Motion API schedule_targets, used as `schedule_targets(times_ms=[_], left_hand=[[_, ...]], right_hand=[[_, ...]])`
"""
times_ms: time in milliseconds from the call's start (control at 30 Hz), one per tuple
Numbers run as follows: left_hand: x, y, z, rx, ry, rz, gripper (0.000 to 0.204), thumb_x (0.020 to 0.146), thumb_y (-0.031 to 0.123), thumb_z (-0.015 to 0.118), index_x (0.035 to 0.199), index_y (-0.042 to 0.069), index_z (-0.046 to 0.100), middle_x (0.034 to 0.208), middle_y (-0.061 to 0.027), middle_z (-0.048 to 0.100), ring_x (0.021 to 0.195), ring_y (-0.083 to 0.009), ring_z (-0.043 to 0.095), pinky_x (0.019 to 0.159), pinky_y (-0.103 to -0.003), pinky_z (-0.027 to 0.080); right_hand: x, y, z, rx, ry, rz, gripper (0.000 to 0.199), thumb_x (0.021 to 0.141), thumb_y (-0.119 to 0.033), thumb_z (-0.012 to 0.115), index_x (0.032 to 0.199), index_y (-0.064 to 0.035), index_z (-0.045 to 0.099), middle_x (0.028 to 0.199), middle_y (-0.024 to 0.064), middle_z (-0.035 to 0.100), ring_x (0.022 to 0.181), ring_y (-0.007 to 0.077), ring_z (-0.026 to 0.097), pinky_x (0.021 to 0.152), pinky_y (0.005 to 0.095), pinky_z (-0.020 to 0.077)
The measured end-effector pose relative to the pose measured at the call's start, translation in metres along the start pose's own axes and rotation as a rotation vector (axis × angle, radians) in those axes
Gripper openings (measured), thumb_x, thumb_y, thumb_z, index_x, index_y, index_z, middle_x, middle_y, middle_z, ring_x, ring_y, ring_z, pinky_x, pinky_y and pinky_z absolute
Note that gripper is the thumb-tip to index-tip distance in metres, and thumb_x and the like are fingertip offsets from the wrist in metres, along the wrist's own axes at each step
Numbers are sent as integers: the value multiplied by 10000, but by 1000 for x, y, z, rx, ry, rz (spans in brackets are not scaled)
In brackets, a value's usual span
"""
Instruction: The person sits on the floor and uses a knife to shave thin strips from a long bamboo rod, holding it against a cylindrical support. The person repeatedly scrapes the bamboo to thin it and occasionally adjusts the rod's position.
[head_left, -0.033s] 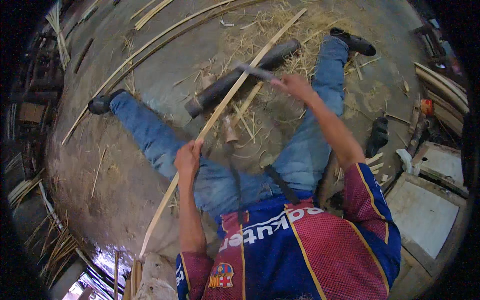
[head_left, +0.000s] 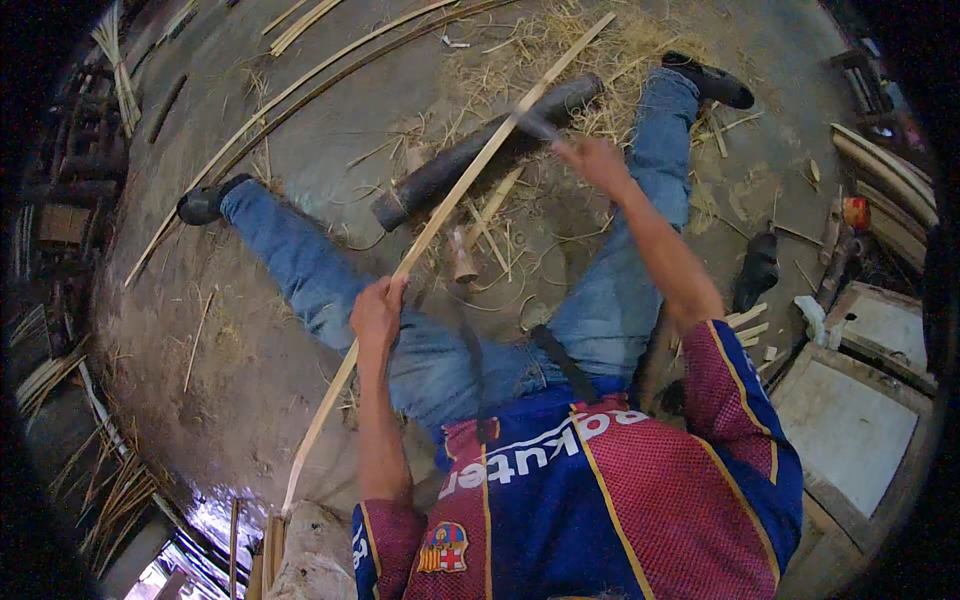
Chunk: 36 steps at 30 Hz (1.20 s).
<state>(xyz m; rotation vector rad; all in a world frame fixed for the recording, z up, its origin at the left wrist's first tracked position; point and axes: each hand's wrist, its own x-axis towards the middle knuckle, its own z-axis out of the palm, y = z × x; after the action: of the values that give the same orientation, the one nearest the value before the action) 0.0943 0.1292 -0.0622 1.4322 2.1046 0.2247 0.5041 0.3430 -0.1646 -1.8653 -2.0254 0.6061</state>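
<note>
A long pale bamboo strip point(head_left: 455, 200) runs slantwise from the lower left to the far middle, lying across a dark round log point(head_left: 410, 195) on the floor. My left hand point(head_left: 377, 312) is closed around the strip above my left thigh. Beyond the log's near side, my right hand point(head_left: 595, 165) grips a knife point(head_left: 537, 126) by its handle. The knife's blade, blurred by motion, meets the strip where it crosses the log. A short piece of wood point(head_left: 463, 262) stands on the floor between my legs.
Thin curled shavings point(head_left: 630, 110) litter the floor around the log. Two long curved strips point(head_left: 300, 92) lie at the far left. Wooden frames with pale panels point(head_left: 845, 430) are at the right, near a dark shoe-like object point(head_left: 757, 270). Bundled sticks point(head_left: 110, 490) lie at the lower left.
My right hand and the knife have shifted slightly to the right and away from me along the strip. My left hand and the strip stay almost where they were.
</note>
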Motion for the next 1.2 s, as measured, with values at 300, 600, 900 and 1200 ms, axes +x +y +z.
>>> schedule_targets(times_ms=[300,600,900,1200], left_hand=[[9,0,28,97,260,45,373,965,423,558,809,91,625,730,-169,640,686,-420,616,591,-491,472],[7,-4,50,153,535,227,271,942,319,615,791,100,564,738,-126,633,659,-340,639,531,-411,461],[7,-12,64,247,570,255,208,976,314,557,869,138,584,800,-90,649,679,-313,647,575,-449,469],[-5,9,51,312,367,179,148,953,271,581,920,128,591,884,-96,649,748,-335,641,669,-454,474]], right_hand=[[-84,-124,11,230,-364,84,653,906,-635,574,792,3,652,673,162,631,611,264,590,625,415,477],[-101,-141,5,106,-487,-232,614,922,-628,534,902,-41,712,827,198,670,783,383,654,717,477,510],[-13,-27,-22,-8,29,116,723,897,-655,558,744,46,640,690,253,617,637,338,604,630,476,473],[-137,-134,22,155,-387,-172,662,878,-690,559,844,-38,665,663,191,622,641,381,633,644,472,514]])
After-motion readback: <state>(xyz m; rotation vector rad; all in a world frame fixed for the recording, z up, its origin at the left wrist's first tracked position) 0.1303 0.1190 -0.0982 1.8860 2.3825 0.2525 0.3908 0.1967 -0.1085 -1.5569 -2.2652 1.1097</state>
